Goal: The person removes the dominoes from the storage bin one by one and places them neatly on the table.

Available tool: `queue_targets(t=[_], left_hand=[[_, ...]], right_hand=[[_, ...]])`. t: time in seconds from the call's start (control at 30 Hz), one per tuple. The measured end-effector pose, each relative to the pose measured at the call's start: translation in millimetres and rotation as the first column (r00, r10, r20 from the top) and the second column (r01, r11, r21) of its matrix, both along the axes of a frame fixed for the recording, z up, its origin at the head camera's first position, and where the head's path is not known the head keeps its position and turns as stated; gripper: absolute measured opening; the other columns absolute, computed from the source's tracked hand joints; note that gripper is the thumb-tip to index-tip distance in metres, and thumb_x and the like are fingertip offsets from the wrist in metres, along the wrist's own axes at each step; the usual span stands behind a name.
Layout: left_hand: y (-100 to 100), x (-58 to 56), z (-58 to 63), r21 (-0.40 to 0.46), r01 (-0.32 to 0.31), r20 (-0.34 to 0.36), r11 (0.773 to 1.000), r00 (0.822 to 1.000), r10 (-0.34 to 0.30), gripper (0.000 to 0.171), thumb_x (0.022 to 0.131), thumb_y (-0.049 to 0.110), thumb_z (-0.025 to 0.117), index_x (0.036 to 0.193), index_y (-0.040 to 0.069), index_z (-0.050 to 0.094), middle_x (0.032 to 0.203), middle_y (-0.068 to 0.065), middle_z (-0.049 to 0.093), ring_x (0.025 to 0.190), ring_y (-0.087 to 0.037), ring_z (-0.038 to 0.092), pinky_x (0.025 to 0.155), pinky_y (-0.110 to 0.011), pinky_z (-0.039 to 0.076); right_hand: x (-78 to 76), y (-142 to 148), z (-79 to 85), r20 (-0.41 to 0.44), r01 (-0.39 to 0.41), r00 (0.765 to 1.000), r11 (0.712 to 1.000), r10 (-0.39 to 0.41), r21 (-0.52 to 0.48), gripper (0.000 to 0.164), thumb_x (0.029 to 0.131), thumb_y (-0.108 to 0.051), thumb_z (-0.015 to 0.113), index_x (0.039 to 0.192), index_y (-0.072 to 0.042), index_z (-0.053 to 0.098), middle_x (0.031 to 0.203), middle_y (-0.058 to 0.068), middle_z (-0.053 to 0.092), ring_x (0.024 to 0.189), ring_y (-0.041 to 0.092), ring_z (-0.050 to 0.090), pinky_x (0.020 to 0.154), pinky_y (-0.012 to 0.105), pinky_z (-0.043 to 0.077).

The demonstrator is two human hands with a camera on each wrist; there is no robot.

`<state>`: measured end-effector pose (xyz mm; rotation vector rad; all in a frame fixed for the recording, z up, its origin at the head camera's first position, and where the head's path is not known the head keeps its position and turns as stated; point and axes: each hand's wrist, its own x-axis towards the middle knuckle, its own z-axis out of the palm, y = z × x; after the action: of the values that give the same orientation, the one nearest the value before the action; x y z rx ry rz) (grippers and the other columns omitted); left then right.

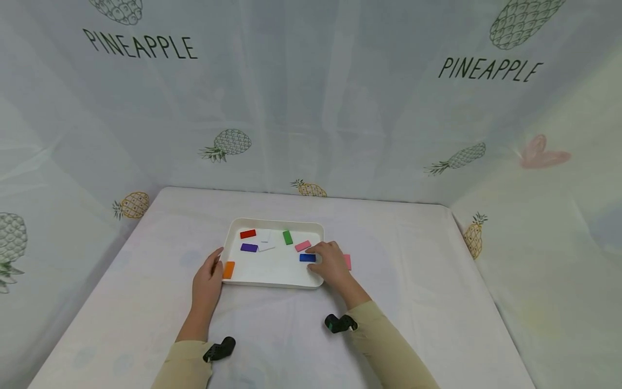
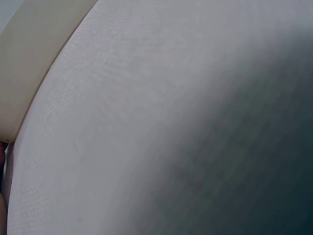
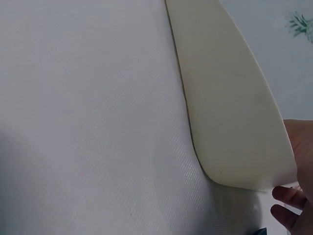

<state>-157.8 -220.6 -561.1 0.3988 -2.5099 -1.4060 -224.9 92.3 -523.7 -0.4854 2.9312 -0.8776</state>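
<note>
A white rectangular tray lies on the table with small coloured blocks spread inside it. My left hand holds the tray's left side, its fingers along the outer wall near an orange block. Over the right rim reaches my right hand, thumb and forefinger spread on either side of a blue block with a gap around it. Just beyond that forefinger lies a pink block. The right wrist view shows the tray's outer wall hiding part of this hand.
Also in the tray are a red block, a purple block, a green block and pale white pieces. Another pink block lies outside the tray, right of my right hand. A pineapple-print curtain hangs behind the table.
</note>
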Motion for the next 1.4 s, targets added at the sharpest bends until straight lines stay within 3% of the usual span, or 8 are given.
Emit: queue_targets(t=[0.13, 0.3, 0.5, 1.0, 1.4], left_hand=[[-0.1, 0.0, -1.4, -0.002, -0.002, 0.001, 1.0, 1.0, 0.002, 0.044, 0.104, 0.027, 0.038, 0.145, 0.016, 0.048, 0.13, -0.016, 0.057, 0.11, -0.03, 0.052, 0.096, -0.049, 0.044], [0.0, -1.1, -1.6, 0.0, -0.005, 0.012, 1.0, 1.0, 0.005, 0.043, 0.104, 0.027, 0.038, 0.145, 0.016, 0.048, 0.132, -0.016, 0.056, 0.111, -0.03, 0.052, 0.098, -0.049, 0.043], [-0.1, -1.1, -0.3, 0.003, -0.004, -0.005, 1.0, 1.0, 0.004, 0.042, 0.104, 0.024, 0.039, 0.144, 0.016, 0.049, 0.13, -0.016, 0.057, 0.111, -0.03, 0.052, 0.096, -0.049, 0.043], [0.5, -0.7, 1.6, -0.018, -0.006, 0.003, 1.0, 1.0, 0.006, 0.043, 0.104, 0.024, 0.038, 0.144, 0.015, 0.048, 0.13, -0.016, 0.057, 0.11, -0.03, 0.053, 0.096, -0.049, 0.043], [2.0, -1.2, 2.9, -0.015, -0.012, 0.016, 1.0, 1.0, 0.013, 0.043, 0.104, 0.024, 0.039, 0.145, 0.015, 0.048, 0.132, -0.016, 0.056, 0.112, -0.031, 0.052, 0.098, -0.05, 0.043]], right_hand=[[-2.1, -1.9, -1.1, 0.003, -0.001, 1.0, 0.999, 0.001, 0.052, 0.034, 0.079, -0.018, 0.081, 0.112, -0.017, 0.074, 0.111, 0.001, 0.068, 0.103, 0.024, 0.05, 0.087, 0.038, 0.044], [-1.3, -4.6, -0.3, 0.07, 0.024, 0.997, 0.999, -0.026, 0.032, 0.034, 0.079, -0.014, 0.08, 0.112, -0.017, 0.074, 0.099, -0.004, 0.069, 0.091, 0.018, 0.048, 0.076, 0.031, 0.044], [2.4, -6.8, 0.8, 0.131, 0.049, 0.99, 0.998, -0.053, 0.033, 0.036, 0.079, -0.016, 0.081, 0.113, -0.02, 0.074, 0.092, -0.008, 0.065, 0.088, 0.015, 0.047, 0.073, 0.029, 0.044], [5.3, -6.0, 6.3, 0.134, -0.026, 0.991, 0.998, 0.018, 0.064, 0.04, 0.076, -0.014, 0.082, 0.114, -0.017, 0.073, 0.076, -0.009, 0.057, 0.077, 0.016, 0.05, 0.072, 0.034, 0.04], [6.3, -6.2, 6.9, 0.139, -0.042, 0.99, 0.996, 0.03, 0.084, 0.038, 0.077, -0.018, 0.082, 0.114, -0.018, 0.073, 0.073, -0.006, 0.055, 0.068, 0.013, 0.049, 0.064, 0.03, 0.039]])
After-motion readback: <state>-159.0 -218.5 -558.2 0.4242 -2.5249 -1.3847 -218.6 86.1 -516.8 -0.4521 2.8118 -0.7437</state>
